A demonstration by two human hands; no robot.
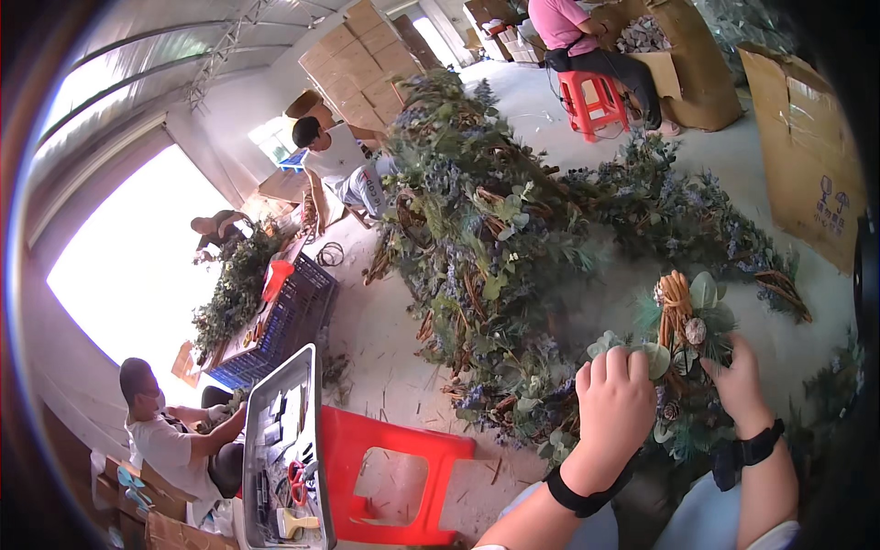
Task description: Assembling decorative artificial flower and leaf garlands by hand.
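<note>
Low in front of my knees I hold a greenery wreath (683, 431) of round green leaves, pine needles and cones. A bundle of brown sticks (676, 316), tied round its middle, rises from its far side beside a whitish cone (696, 331). My left hand (616, 399) is closed at the wreath's left side, fingers curled over by a pale round leaf. My right hand (741, 380) grips the right side, thumb toward the middle. Its other fingers are partly hidden by the leaves.
A big heap of similar wreaths (477, 229) stands ahead and trails right. To the left are a red stool (394, 477) and a grey tray (316, 412) with scissors and a brush. Several people work around. A cardboard box (802, 156) stands at far right.
</note>
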